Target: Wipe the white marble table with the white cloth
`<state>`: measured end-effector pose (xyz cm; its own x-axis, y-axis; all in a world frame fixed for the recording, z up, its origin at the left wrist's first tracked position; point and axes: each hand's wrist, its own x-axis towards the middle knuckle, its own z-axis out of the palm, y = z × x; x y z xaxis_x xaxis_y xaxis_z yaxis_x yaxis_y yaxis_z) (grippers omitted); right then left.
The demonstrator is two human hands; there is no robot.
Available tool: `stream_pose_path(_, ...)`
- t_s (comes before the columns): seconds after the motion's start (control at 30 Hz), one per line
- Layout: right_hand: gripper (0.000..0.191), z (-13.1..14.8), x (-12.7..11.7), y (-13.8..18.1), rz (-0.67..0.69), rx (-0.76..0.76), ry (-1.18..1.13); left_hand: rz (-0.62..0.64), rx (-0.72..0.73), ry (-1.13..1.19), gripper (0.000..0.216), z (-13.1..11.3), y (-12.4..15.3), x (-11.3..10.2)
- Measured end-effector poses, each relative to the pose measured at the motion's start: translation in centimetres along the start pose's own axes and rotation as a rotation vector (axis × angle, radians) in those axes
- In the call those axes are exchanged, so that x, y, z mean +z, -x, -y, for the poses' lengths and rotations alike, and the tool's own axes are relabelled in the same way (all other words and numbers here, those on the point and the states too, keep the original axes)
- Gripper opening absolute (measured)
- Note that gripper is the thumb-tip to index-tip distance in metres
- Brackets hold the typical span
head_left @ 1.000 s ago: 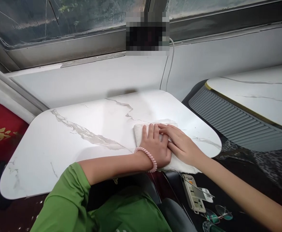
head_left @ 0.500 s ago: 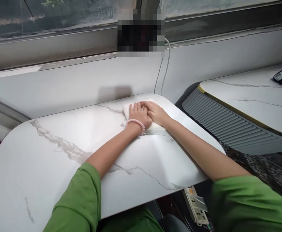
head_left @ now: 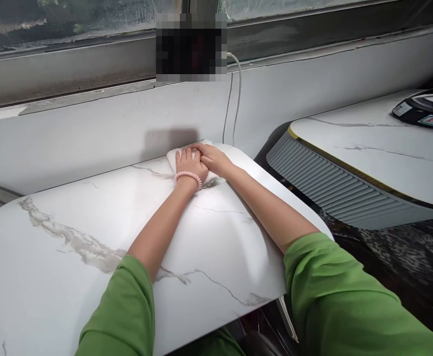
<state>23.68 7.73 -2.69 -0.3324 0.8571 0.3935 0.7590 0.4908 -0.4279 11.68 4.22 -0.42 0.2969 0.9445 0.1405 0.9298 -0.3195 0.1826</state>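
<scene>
A folded white cloth (head_left: 171, 156) lies on the white marble-patterned tabletop (head_left: 90, 212), close to its back edge by the wall. My left hand (head_left: 192, 165) presses flat on the cloth with its fingers stretched out and pointing away; a pink coiled band (head_left: 187, 175) circles its wrist. My right hand (head_left: 216, 160) lies against it from the right, its stretched fingers reaching across toward the left fingertips and over the cloth. Both hands cover much of the cloth.
Behind the tabletop is a white wall (head_left: 90, 143) below a window ledge, with a white cable (head_left: 238, 99) hanging down. To the right stands another marble-patterned table (head_left: 368, 133) with ribbed side and a black device (head_left: 424, 111) on it. A blurred-out dark patch covers part of the window frame.
Both hands and the cloth have slid a little further toward the tabletop's back edge. The whole view has shifted, so surroundings sit further left.
</scene>
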Motion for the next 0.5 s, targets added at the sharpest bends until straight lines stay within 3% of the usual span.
stream_pose_path(0.2,0.048,1.8,-2.7,6.8,0.041,-0.075,-0.026,0.036,-0.057,-0.04,0.056,-4.3,6.2,-0.5)
stream_pose_path(0.37,0.046,3.1,-6.6,16.9,-0.006,-0.042,0.013,0.048,0.168,0.006,0.06,-9.7,12.8,-0.4)
stream_pose_path(0.5,0.047,3.8,-9.1,23.5,-0.065,0.047,0.093,0.081,0.317,0.027,0.059,-13.3,16.1,-0.4)
